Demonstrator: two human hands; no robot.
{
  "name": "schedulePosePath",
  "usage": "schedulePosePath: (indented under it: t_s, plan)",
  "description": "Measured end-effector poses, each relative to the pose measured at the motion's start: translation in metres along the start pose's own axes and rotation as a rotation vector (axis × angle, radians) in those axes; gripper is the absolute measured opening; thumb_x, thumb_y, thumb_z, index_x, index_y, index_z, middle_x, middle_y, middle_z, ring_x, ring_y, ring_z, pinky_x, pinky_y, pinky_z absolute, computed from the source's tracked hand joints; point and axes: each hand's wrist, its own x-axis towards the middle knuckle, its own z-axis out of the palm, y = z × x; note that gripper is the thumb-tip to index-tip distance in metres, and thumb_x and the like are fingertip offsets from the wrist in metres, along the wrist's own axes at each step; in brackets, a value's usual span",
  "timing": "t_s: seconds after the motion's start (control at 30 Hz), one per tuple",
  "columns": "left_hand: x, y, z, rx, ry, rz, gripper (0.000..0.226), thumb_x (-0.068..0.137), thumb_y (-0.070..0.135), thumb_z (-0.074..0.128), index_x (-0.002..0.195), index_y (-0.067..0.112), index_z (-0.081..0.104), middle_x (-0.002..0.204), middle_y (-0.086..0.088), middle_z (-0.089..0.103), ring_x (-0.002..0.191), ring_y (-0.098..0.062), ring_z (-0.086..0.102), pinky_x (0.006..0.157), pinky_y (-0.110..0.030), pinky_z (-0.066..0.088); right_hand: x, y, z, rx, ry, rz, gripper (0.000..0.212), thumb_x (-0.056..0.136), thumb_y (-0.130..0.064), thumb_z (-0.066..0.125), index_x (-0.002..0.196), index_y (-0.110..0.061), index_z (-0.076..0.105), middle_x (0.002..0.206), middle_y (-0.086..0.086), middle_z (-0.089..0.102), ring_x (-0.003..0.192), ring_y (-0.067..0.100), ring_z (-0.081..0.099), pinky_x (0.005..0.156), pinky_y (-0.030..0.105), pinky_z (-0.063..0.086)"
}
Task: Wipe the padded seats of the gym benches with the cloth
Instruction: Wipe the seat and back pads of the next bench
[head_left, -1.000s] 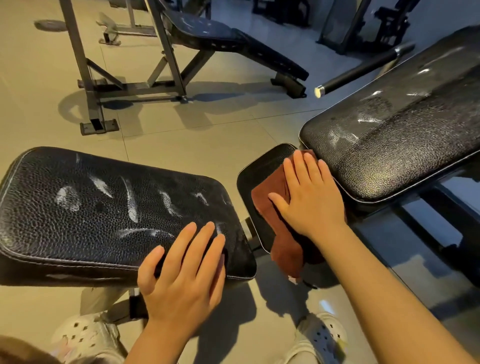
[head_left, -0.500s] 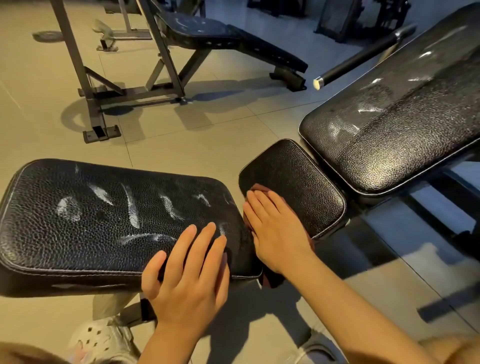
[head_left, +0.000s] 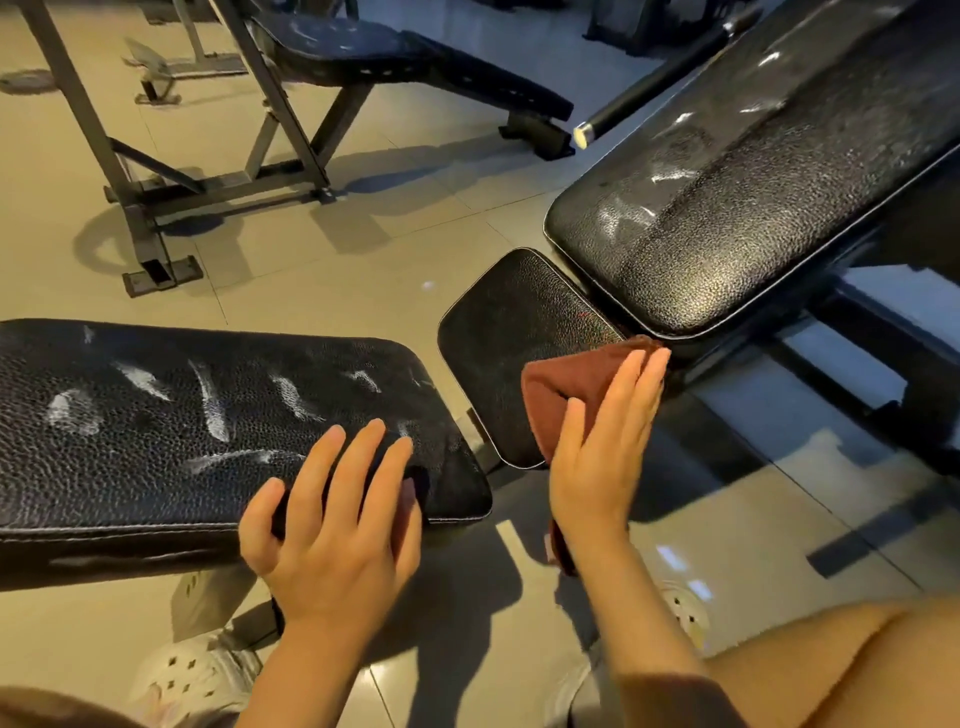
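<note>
A reddish-brown cloth (head_left: 558, 395) lies on the near right part of a small black padded seat (head_left: 509, 332). My right hand (head_left: 602, 441) presses flat on the cloth with straight fingers. My left hand (head_left: 332, 514) rests flat on the near right corner of a long black bench pad (head_left: 156, 415) that carries white smears. Behind the small seat rises an inclined black backrest pad (head_left: 753, 197), also streaked with white.
A third bench (head_left: 395, 67) on a grey metal frame (head_left: 156, 197) stands on the tiled floor at the back. A black bar with a pale end cap (head_left: 584, 136) points in from the right. My light clogs (head_left: 187, 675) are on the floor below.
My right hand has slid the cloth from the seat's near left edge toward its right side by the backrest. The left hand stays on the long pad.
</note>
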Motion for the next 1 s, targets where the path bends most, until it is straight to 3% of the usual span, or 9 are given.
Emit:
schedulePosePath:
  t_s: [0.1,0.17,0.27,0.4,0.53,0.63,0.8,0.87,1.0]
  plan:
    - [-0.003,-0.003,-0.001,0.000,-0.042,0.028,0.037,0.097,0.029,0.045,0.131,0.017,0.053,0.128,-0.009,0.064,0.126,-0.028,0.045,0.097,-0.047,0.032,-0.038,-0.012,0.031,0.139,0.117,0.155,0.069,0.100,-0.028,0.035,0.155,-0.015,-0.003,0.163,0.009,-0.006,0.150,0.025,0.003,0.121,0.028,0.007]
    - [-0.002,-0.003,-0.002,0.013,-0.059,0.034,0.039,0.098,0.030,0.044,0.134,0.019,0.051,0.131,-0.007,0.062,0.127,-0.027,0.045,0.099,-0.047,0.032,-0.062,-0.016,0.043,0.145,0.080,0.162,0.071,0.099,-0.034,0.032,0.153,-0.030,-0.014,0.162,-0.006,-0.019,0.149,0.028,0.006,0.118,0.039,0.021]
    - [0.000,-0.002,-0.003,0.062,-0.035,0.080,0.040,0.097,0.031,0.045,0.135,0.020,0.052,0.135,-0.006,0.059,0.127,-0.027,0.045,0.109,-0.041,0.018,-0.074,-0.014,0.053,0.167,0.050,0.202,0.068,0.099,-0.040,0.028,0.150,-0.034,-0.016,0.160,-0.010,-0.009,0.144,0.041,0.021,0.105,0.048,0.037]
    - [0.000,-0.007,0.002,0.104,0.020,0.118,0.040,0.098,0.031,0.044,0.136,0.020,0.052,0.140,-0.005,0.049,0.126,-0.028,0.045,0.115,-0.035,0.010,-0.061,-0.016,0.050,0.259,0.105,0.212,0.061,0.103,-0.047,0.023,0.150,-0.030,-0.011,0.160,-0.005,-0.006,0.146,0.023,0.008,0.111,0.046,0.029]
    - [-0.006,-0.017,0.012,0.149,0.054,0.141,0.037,0.091,0.027,0.053,0.124,0.015,0.066,0.135,-0.006,0.055,0.133,-0.022,0.040,0.118,-0.031,0.007,-0.007,-0.007,0.035,0.289,0.232,0.166,0.061,0.102,-0.025,0.036,0.153,-0.004,0.009,0.160,0.015,0.012,0.148,0.033,0.013,0.120,0.044,0.020]
    - [-0.011,-0.026,0.018,0.150,0.060,0.158,0.040,0.090,0.025,0.054,0.128,0.014,0.063,0.140,-0.005,0.051,0.141,-0.017,0.033,0.112,-0.034,0.015,0.013,-0.003,0.030,0.222,0.305,0.099,0.053,0.105,-0.023,0.033,0.148,0.005,0.020,0.154,0.026,0.027,0.145,0.035,0.018,0.121,0.041,0.017]
    - [-0.011,-0.025,0.017,0.190,0.062,0.181,0.048,0.090,0.027,0.054,0.138,0.020,0.055,0.142,-0.002,0.052,0.141,-0.016,0.033,0.114,-0.033,0.011,-0.044,0.004,0.048,0.010,0.146,-0.030,0.057,0.107,-0.031,0.023,0.154,-0.007,0.000,0.163,0.009,-0.011,0.148,0.032,0.005,0.121,0.035,0.007]
    - [-0.009,-0.024,0.015,0.191,0.060,0.172,0.046,0.087,0.026,0.056,0.132,0.019,0.061,0.139,-0.003,0.055,0.142,-0.015,0.032,0.116,-0.032,0.009,-0.063,0.015,0.053,-0.173,0.026,-0.189,0.070,0.102,-0.028,0.031,0.154,-0.006,-0.010,0.160,0.012,-0.006,0.145,0.036,0.012,0.122,0.036,0.000]
    - [-0.010,-0.021,0.015,0.172,0.057,0.165,0.039,0.088,0.028,0.056,0.124,0.018,0.067,0.133,-0.006,0.060,0.134,-0.023,0.039,0.115,-0.035,0.011,-0.052,0.014,0.038,-0.215,0.020,-0.145,0.066,0.094,-0.031,0.035,0.152,-0.009,0.013,0.153,0.013,0.019,0.136,0.038,0.022,0.109,0.043,0.025]
